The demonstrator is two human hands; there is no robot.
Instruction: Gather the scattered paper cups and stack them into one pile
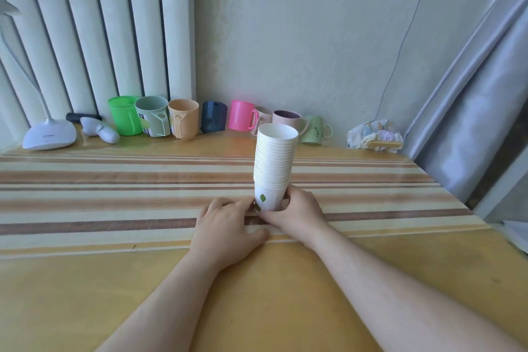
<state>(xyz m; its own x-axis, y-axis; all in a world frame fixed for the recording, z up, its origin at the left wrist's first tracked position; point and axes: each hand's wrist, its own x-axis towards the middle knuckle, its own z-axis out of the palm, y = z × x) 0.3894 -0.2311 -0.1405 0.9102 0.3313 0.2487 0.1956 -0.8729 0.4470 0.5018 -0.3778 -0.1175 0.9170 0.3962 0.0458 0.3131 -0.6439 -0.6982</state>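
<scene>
Paper-cup stack (275, 163) upright in right hand (297, 213) grip, left hand (225, 230) open alongside.

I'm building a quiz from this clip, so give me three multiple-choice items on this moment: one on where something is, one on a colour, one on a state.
1. Where does the stack of paper cups stand?
A. On the striped cloth, near the table's middle
B. In the row of mugs by the wall
C. On the lamp base

2. What colour is the mug between the dark blue mug and the pale pink one?
A. Yellow
B. Bright pink
C. Black

3. How is the stack being handled?
A. Lying on its side, untouched
B. Upright, right hand gripping its bottom cup
C. Lifted high by both hands

Key: 1 A, the stack's base sits on the stripes, well forward of the mugs. 2 B, its body and handle are vivid pink. 3 B, the right hand's fingers wrap the lowest cup while the left hand rests flat beside it.
</scene>
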